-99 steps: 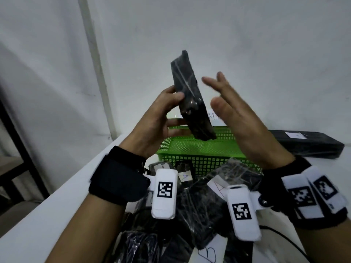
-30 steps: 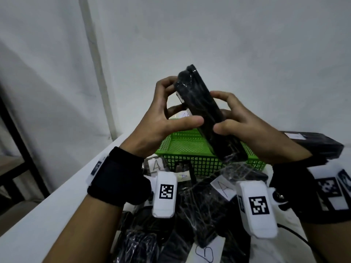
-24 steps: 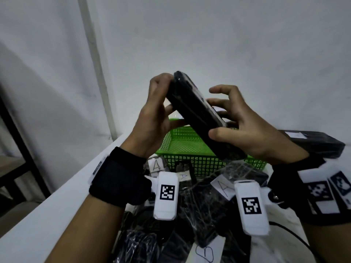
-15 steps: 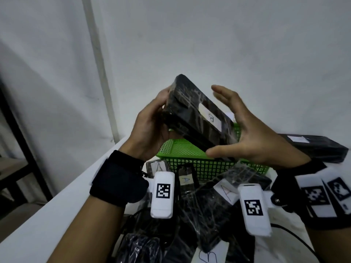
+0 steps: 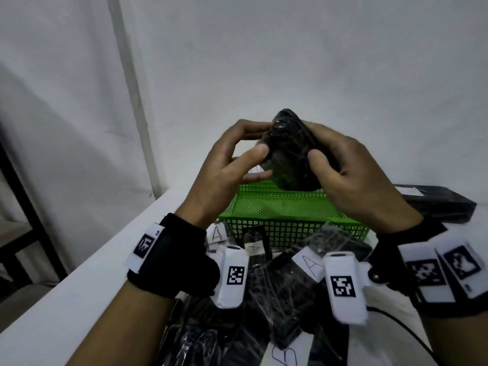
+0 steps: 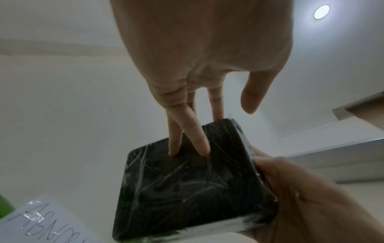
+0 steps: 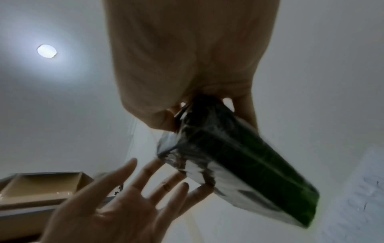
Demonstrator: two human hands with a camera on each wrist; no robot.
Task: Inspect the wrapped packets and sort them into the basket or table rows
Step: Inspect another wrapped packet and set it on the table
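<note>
A black packet wrapped in clear film [image 5: 290,154] is held up above the green mesh basket [image 5: 277,207]. My right hand [image 5: 324,154] grips it, thumb on the near face and fingers curled behind. My left hand [image 5: 253,143] touches its left side with fairly straight fingers. In the left wrist view two fingers [image 6: 195,136] lie flat on the packet's face [image 6: 187,180] and the thumb stands clear of it. In the right wrist view the packet [image 7: 239,156] hangs from my right hand [image 7: 187,82], with the spread left hand [image 7: 124,197] touching its end. No label shows on it.
A heap of wrapped black packets [image 5: 285,286] with paper tags marked A and B lies on the white table [image 5: 79,286] in front of the basket. A long black box [image 5: 435,204] lies at the right. A handwritten paper note [image 6: 41,222] sits by the basket.
The packet has been turned: half a second ago its broad labelled face was toward me, now a plain dark side is. My right hand has closed round it; it sits slightly lower.
</note>
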